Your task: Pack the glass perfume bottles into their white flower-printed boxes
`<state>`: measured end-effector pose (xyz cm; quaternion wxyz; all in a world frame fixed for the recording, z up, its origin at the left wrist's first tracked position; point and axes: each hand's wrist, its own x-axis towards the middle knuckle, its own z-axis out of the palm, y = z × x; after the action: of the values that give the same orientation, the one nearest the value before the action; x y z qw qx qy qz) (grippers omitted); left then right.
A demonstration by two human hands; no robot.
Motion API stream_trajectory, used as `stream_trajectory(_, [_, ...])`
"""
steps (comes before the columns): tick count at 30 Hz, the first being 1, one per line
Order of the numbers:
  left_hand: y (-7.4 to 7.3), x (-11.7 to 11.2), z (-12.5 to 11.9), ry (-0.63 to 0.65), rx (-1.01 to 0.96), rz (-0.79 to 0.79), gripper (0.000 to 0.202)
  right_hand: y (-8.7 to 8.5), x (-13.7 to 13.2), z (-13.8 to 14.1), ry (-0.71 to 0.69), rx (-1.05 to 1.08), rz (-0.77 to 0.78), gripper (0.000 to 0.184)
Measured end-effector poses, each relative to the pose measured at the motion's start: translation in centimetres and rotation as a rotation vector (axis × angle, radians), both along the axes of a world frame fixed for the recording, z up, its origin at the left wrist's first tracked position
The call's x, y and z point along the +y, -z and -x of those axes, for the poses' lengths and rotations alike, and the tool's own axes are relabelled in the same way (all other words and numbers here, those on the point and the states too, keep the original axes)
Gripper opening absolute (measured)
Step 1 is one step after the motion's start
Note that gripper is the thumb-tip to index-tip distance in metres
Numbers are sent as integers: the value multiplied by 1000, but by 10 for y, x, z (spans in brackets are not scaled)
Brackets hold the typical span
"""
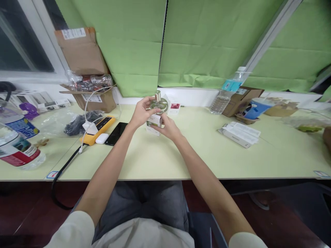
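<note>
My left hand (141, 112) is closed around a round glass perfume bottle (160, 104) with a gold cap, its thumb across the front of the glass. The bottle is upright. Directly below it, my right hand (170, 127) grips a small white box (154, 120) with a green print. More white packaging shows under that box; I cannot tell whether it is a separate piece. Just behind the hands, against the wall, stands a white carton (174, 107) with a dark red picture.
Left of my arms lie a black phone (117, 133), a white earbud case (102, 138) and a yellow power strip (99, 131). Cardboard boxes (100, 101) and bottles stand farther left. On the right are a flattened white box (240, 133), a water bottle (226, 93) and a blue cup (256, 107).
</note>
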<state>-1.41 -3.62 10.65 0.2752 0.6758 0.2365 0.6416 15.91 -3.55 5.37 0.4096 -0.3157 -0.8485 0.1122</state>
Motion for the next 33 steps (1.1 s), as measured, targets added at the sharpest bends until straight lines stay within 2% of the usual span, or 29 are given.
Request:
stream_trajectory(4, [-5,-10,7,-49,83,22,42,4,4,-1,23,59,5,43])
stream_trajectory(7, [-3,-13,15,-87,175,40,40,6,6,-1,46,146,36,43])
stream_trajectory(15, [13,-9,17,79,215,181,43,3,0,-1,-8,297,200,51])
stream_trajectory(20, [13,-11,13,37,232,163,45,4,1,0,-38,365,210,51])
stream_trajectory(23, [14,-8,15,-33,204,154,44,6,4,3,-101,463,269,64])
stream_trajectory(25, [17,-4,18,-68,175,161,44,9,7,6,-162,534,342,78])
stream_trajectory(27, [19,-2,20,-67,158,177,46,12,11,8,-232,582,439,83])
stream_trajectory(30, [18,-4,22,-21,172,199,47,20,18,10,-291,571,596,69])
stream_trajectory(33, [12,-12,19,-25,246,165,38,26,22,11,-291,525,680,56])
